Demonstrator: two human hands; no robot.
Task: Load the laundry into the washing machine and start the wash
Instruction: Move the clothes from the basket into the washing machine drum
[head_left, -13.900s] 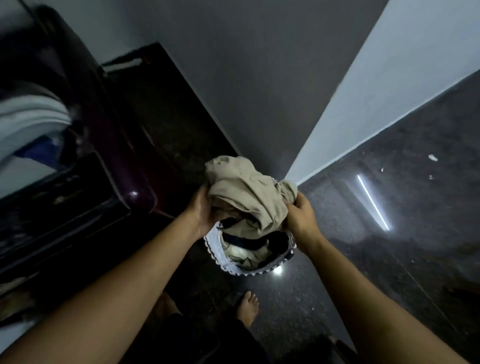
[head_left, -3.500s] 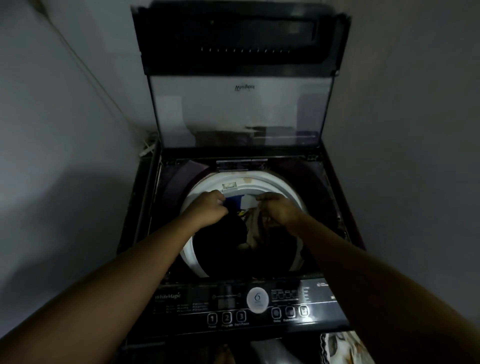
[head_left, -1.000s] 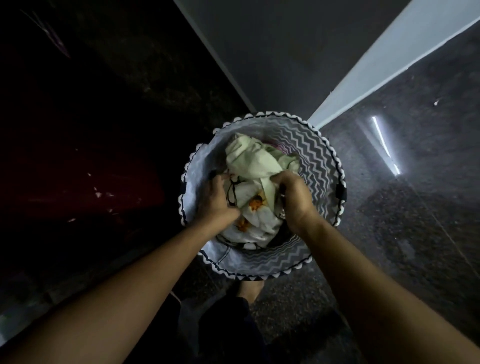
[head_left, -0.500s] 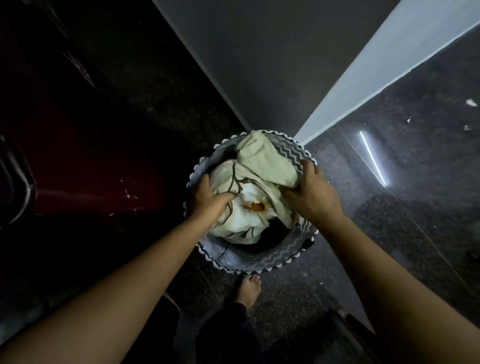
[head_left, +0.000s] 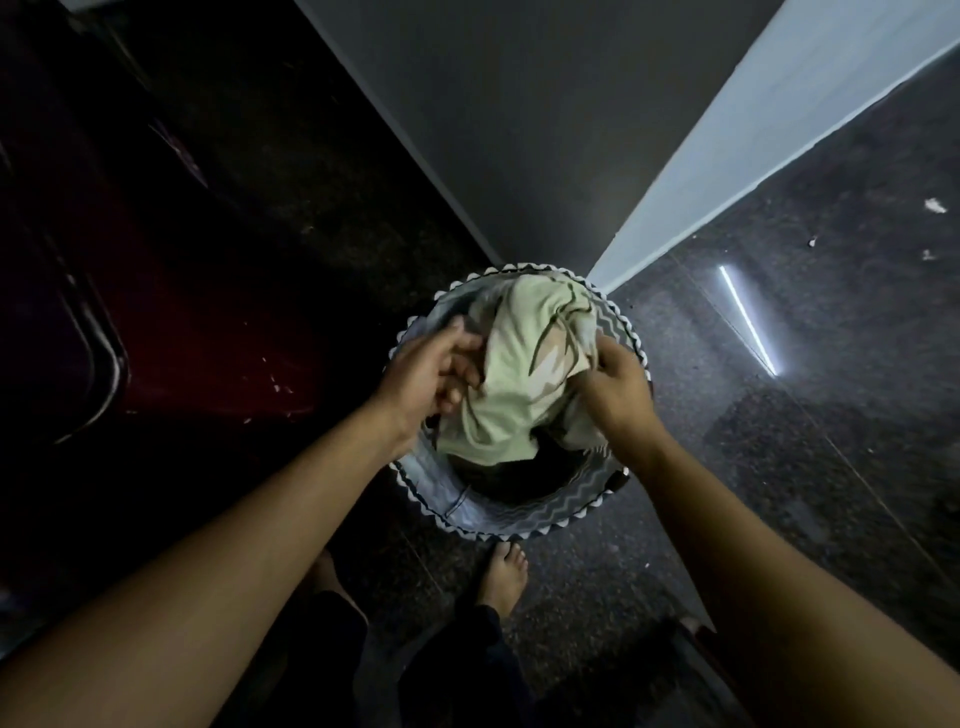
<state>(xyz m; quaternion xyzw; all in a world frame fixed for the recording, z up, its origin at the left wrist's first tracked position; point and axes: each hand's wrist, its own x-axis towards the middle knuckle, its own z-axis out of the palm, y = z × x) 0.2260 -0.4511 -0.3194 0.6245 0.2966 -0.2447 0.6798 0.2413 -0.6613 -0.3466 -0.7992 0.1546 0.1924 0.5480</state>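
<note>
A round grey laundry basket with a zigzag pattern and scalloped rim stands on the dark floor in front of my feet. Above it hangs a bundle of pale green and white cloth with dark line markings. My left hand grips the bundle's left side with curled fingers. On the bundle's right side, my right hand grips the cloth from above. Dark laundry lies low in the basket under the bundle. The dark red washing machine fills the left of the view; its opening is out of sight.
A grey wall and a white wall edge meet right behind the basket. Polished dark floor spreads to the right, with a light reflection. My bare foot stands just below the basket.
Both hands have lifted the pale cloth bundle higher out of the basket. The view has drawn back, so the basket looks smaller and sits further to the right.
</note>
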